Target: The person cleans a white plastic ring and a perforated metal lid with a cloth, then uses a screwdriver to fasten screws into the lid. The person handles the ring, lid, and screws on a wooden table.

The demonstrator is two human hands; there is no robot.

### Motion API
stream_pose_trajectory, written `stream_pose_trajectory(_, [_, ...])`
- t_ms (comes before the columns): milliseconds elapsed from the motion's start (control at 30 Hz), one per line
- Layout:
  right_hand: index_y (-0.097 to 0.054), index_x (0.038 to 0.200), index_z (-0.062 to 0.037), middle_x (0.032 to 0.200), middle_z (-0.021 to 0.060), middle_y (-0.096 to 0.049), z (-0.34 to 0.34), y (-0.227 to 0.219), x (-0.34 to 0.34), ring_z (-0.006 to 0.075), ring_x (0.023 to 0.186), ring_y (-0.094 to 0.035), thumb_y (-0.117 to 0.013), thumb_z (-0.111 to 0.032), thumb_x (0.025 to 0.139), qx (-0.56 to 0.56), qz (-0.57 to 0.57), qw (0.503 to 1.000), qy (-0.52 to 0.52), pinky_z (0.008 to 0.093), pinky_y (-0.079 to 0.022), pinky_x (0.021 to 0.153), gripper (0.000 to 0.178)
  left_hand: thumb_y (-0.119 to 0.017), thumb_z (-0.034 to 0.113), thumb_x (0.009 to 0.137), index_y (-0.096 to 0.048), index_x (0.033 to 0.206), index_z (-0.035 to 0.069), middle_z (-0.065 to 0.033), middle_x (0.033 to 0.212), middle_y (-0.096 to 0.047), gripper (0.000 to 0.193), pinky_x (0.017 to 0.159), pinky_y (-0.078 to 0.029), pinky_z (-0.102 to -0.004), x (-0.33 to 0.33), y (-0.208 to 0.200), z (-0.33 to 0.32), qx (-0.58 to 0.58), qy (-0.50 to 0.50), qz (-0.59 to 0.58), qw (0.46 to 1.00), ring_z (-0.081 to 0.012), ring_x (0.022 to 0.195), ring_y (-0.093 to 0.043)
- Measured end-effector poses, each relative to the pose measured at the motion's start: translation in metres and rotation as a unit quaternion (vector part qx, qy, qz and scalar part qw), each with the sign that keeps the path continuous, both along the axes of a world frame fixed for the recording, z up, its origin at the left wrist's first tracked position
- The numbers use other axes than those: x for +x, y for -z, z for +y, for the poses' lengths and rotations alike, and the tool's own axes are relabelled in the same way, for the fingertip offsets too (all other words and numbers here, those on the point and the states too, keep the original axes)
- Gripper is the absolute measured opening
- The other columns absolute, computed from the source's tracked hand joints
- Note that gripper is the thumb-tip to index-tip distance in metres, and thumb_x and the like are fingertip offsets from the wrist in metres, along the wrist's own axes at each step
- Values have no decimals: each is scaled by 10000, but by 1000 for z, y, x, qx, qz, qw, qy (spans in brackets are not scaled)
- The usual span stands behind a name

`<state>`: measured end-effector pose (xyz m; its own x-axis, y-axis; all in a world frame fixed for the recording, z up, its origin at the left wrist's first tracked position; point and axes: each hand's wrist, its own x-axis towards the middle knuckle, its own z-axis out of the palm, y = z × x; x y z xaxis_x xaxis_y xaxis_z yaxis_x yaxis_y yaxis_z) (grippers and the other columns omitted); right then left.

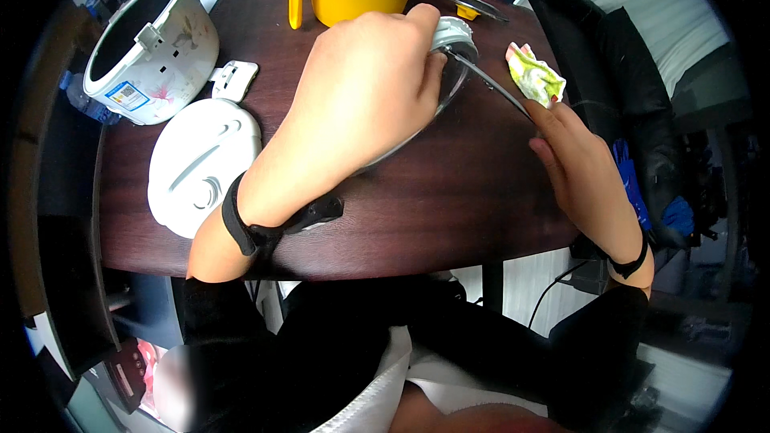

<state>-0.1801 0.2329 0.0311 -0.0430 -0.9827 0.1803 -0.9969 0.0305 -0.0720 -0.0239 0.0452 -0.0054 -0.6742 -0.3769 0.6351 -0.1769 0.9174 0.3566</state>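
Observation:
My left hand is closed around a round white plastic part with a ridged rim, above the middle of the table. Under that hand shows the thin curved edge of a shiny disc; most of it is hidden. My right hand grips a thin grey rod, its handle end out of sight in the fingers. The rod's far end meets the white part close to my left fingertips. I cannot make out what kind of rod it is.
A flowered white rice cooker body stands far left, beside a small white plastic piece and a white rice cooker lid. At the back are a yellow pot and a dark lid. A crumpled cloth lies right.

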Motion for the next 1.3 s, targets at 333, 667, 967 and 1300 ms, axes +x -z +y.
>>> stream_pose_trajectory(333, [-497,1210,-30,888,132,-524,-17,16,1,304,708,-586,-545,-149,921,-60,-38,997,-2,370,-470,590,316,-640,186,844,-590,1130,0,-220,880,-651,344,713,-494,-373,-9,-6,-50,-16,125,-27,992,-335,782,-653])
stream_pose_trajectory(667, [-507,1161,-39,862,142,-523,-30,28,-7,314,686,-594,-540,-173,926,-95,-45,994,6,401,-465,580,272,-692,206,800,-602,1095,-6,-201,771,-647,374,616,-498,-348,-22,-6,-61,-56,74,-36,995,-300,657,-654])
stream_pose_trajectory(967, [-504,1175,-45,866,137,-534,-42,31,-12,321,667,-598,-537,-183,929,-120,-37,992,3,401,-474,574,284,-702,213,796,-610,1075,-16,-219,798,-644,373,624,-496,-365,-26,-7,-69,-66,47,-30,996,-321,680,-650])
stream_pose_trajectory(1300, [-517,1149,-51,843,143,-547,-57,27,-12,334,671,-611,-538,-184,925,-123,32,992,17,408,-490,567,261,-700,225,797,-601,1089,-5,-232,827,-643,384,648,-502,-386,-27,-6,-76,-59,15,-31,998,-350,732,-656])
